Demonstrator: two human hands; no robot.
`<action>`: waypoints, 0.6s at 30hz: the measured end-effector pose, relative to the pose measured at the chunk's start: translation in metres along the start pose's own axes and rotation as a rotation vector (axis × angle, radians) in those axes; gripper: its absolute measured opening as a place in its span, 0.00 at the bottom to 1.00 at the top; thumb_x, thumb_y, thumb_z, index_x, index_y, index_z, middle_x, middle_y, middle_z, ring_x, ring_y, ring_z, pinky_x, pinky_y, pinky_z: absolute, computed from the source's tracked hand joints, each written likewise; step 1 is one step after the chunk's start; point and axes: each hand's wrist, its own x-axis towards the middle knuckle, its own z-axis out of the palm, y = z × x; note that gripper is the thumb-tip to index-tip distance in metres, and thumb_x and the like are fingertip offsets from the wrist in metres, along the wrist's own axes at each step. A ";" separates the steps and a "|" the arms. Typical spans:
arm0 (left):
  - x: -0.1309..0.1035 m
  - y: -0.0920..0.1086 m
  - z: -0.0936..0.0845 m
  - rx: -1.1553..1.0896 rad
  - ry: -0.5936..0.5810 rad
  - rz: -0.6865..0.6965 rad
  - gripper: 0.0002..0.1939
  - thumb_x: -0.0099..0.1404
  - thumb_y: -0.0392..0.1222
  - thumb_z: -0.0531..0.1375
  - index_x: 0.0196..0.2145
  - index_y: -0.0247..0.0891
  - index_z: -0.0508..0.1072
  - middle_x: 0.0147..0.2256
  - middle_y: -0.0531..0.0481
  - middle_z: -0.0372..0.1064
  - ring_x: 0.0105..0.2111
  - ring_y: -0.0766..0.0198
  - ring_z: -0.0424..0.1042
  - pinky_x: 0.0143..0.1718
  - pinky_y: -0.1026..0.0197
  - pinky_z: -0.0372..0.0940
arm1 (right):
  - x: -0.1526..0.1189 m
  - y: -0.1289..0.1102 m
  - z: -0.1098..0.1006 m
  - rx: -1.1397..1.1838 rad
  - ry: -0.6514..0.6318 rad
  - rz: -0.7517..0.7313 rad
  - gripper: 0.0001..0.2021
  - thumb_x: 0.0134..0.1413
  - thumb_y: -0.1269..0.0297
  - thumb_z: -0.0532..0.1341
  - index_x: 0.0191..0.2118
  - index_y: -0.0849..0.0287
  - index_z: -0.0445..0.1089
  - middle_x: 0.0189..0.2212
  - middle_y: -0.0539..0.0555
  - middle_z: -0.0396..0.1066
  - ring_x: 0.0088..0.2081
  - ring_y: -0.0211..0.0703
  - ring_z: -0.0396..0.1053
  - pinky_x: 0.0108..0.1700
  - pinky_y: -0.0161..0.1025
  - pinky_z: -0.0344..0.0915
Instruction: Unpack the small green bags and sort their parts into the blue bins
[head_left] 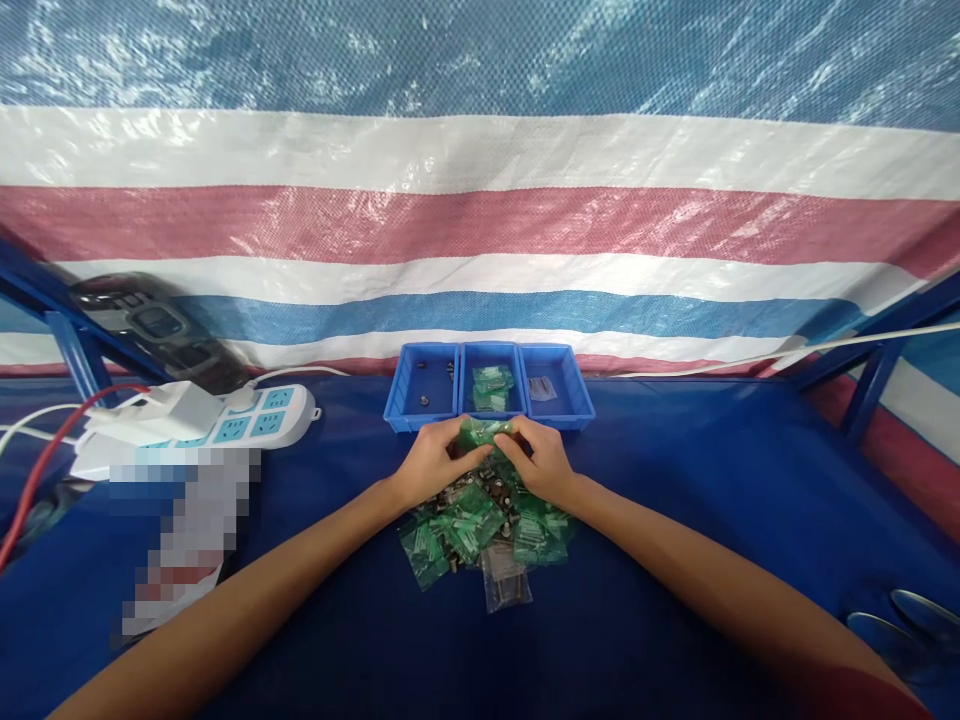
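Observation:
Both hands meet over a heap of small green plastic bags [469, 525] on the blue table cover. My left hand [431, 462] and my right hand [541, 462] together pinch one green bag [486, 432] held just above the heap. Small dark metal parts lie mixed among the bags. One clear bag [506, 583] lies at the heap's near edge. Just beyond my hands stands a row of three blue trays: the left tray [420, 390] holds a few dark parts, the middle tray [491, 388] holds green bags, the right tray [559, 392] holds a clear bag.
A white power strip [255, 418] with a plugged charger [161, 410] and a red cable [45, 460] lies at the left. A blurred-out object [187, 530] sits below it. A striped tarp wall [480, 220] backs the table. Blue frame bars [874, 385] stand at right.

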 end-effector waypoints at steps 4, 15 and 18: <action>0.000 0.000 0.000 -0.001 -0.031 0.004 0.12 0.63 0.46 0.56 0.28 0.35 0.68 0.23 0.55 0.61 0.21 0.71 0.59 0.23 0.68 0.55 | 0.000 -0.001 -0.001 -0.003 -0.008 -0.004 0.16 0.62 0.58 0.51 0.24 0.57 0.55 0.18 0.47 0.52 0.19 0.35 0.53 0.23 0.33 0.52; -0.002 -0.001 -0.001 -0.006 -0.004 -0.012 0.17 0.66 0.48 0.52 0.25 0.34 0.69 0.21 0.54 0.65 0.21 0.70 0.63 0.25 0.67 0.57 | -0.001 -0.001 -0.001 -0.017 -0.029 0.003 0.13 0.61 0.60 0.51 0.26 0.57 0.57 0.19 0.48 0.55 0.21 0.36 0.55 0.24 0.34 0.52; -0.002 0.001 -0.003 -0.031 0.016 -0.052 0.15 0.67 0.48 0.50 0.37 0.35 0.70 0.20 0.56 0.63 0.19 0.71 0.60 0.23 0.68 0.56 | -0.001 -0.001 -0.001 -0.008 -0.036 0.008 0.12 0.61 0.61 0.51 0.27 0.58 0.57 0.20 0.47 0.55 0.21 0.36 0.54 0.25 0.34 0.52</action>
